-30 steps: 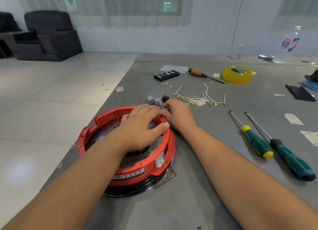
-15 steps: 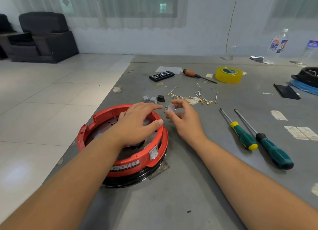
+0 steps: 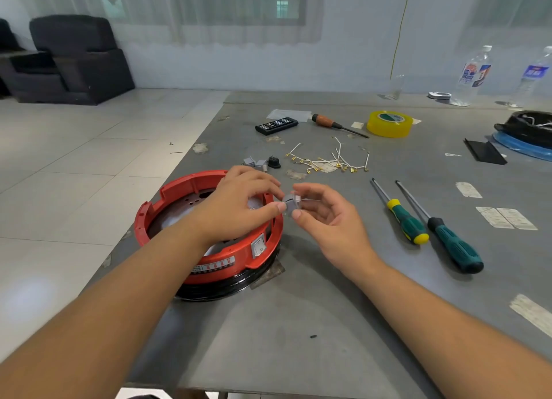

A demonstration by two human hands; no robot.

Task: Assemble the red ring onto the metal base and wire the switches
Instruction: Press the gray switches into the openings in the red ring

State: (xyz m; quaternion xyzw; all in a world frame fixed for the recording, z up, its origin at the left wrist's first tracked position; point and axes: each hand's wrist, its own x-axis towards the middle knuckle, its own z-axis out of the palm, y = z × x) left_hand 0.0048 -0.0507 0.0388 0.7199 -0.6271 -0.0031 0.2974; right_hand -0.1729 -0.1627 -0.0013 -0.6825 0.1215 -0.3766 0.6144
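We pinch a small grey plastic switch [image 3: 292, 203] between both hands, left hand [image 3: 239, 207] and right hand [image 3: 331, 219], fingers curled on it, just beside the red plastic ring [image 3: 167, 195] on the grey counter [image 3: 298, 324].

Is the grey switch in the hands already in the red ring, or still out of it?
Out. Both hands pinch the grey switch in the air beside the red ring.

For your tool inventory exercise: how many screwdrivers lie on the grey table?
3: an orange-handled screwdriver beside the yellow tape roll, and two green-handled ones to the right, one yellow-capped, one black-collared. Others may be out of view.
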